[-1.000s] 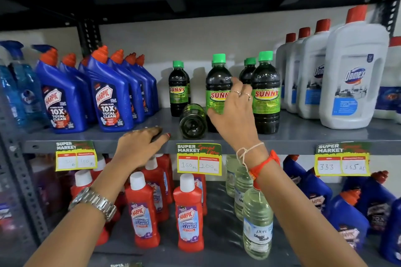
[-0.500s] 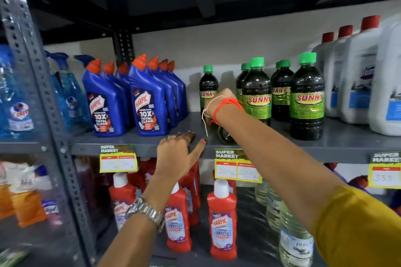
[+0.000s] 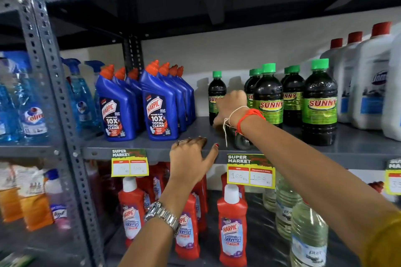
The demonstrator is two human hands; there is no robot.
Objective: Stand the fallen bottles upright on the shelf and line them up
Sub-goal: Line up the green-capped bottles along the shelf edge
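A dark Sunny bottle (image 3: 241, 140) lies on its side on the grey shelf (image 3: 152, 147), its base toward me. My right hand (image 3: 231, 105) reaches over it and curls around its far neck end; the fingers are hidden behind the hand. My left hand (image 3: 191, 154) rests flat on the shelf's front edge, thumb spread, holding nothing. Several Sunny bottles with green caps stand upright to the right (image 3: 320, 106) and behind (image 3: 269, 102). A smaller one (image 3: 216, 91) stands at the back, just behind my right hand.
Blue Harpic bottles (image 3: 159, 110) stand in rows to the left and white jugs with red caps (image 3: 368, 93) to the right. A perforated steel post (image 3: 50, 71) rises at left. Red Harpic bottles (image 3: 232, 230) and clear bottles (image 3: 308, 234) fill the shelf below.
My right hand left the front upright bottle and moved left and deeper, over the fallen bottle's far end. My view shifted left. The left hand stays on the shelf edge.
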